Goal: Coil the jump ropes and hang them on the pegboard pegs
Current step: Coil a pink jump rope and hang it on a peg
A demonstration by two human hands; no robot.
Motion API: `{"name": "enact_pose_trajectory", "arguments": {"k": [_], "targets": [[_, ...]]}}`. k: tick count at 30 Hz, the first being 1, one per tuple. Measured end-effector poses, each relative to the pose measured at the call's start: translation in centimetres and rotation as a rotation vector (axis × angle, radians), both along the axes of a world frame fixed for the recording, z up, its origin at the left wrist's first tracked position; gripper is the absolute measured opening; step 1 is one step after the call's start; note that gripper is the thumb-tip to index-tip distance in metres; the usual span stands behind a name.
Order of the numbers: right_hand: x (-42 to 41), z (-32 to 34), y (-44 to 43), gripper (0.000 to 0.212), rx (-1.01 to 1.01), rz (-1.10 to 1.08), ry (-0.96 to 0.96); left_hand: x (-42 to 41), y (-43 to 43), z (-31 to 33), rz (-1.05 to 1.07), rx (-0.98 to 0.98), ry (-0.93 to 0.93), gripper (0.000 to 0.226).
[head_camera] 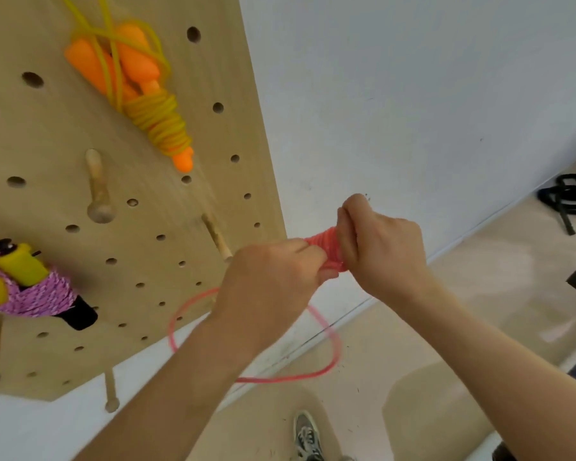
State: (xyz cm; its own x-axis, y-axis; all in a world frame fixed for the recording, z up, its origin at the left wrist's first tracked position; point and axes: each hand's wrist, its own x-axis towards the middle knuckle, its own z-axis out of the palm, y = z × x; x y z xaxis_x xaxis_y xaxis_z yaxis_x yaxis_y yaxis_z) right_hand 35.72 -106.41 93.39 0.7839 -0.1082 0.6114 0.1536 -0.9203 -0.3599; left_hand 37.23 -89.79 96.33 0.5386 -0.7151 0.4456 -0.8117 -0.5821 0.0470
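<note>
Both my hands hold a pink jump rope (326,247) in front of the white wall, just right of the wooden pegboard (47,128). My left hand (273,281) grips one end of the tight pink coil, and my right hand (379,251) grips the other end. A loose pink loop (333,347) of the same rope hangs below my left wrist. A bare wooden peg (217,237) sticks out of the board just left of my left hand. Whatever the coil is wound around is hidden inside my fists.
An orange-handled yellow rope (147,104) hangs coiled high on the board. A purple rope with yellow handles (24,287) hangs at the lower left. More bare pegs (97,188) stick out mid-board. A black rope (569,197) lies on the floor far right. My shoe (308,437) is below.
</note>
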Motion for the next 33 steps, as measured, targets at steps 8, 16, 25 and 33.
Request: {"name": "enact_pose_trajectory", "arguments": {"k": [8, 16, 25, 33], "targets": [[2.9, 2.4, 0.0, 0.036, 0.300, 0.384, 0.341, 5.5, 1.2, 1.9, -0.178, -0.054, -0.125, 0.034], [5.5, 5.5, 1.2, 0.023, 0.594, 0.651, 0.453, 7.0, 1.7, 2.8, 0.018, -0.733, 1.045, 0.021], [7.6, 4.3, 2.3, 0.034, 1.137, 0.633, 0.345, 6.6, 2.0, -0.6, 0.311, -0.990, 1.403, 0.014], [9.7, 0.6, 0.4, 0.034, 0.997, 0.117, -0.003, 2.6, 1.4, -3.3, 0.332, -0.311, 0.559, 0.032]]}}
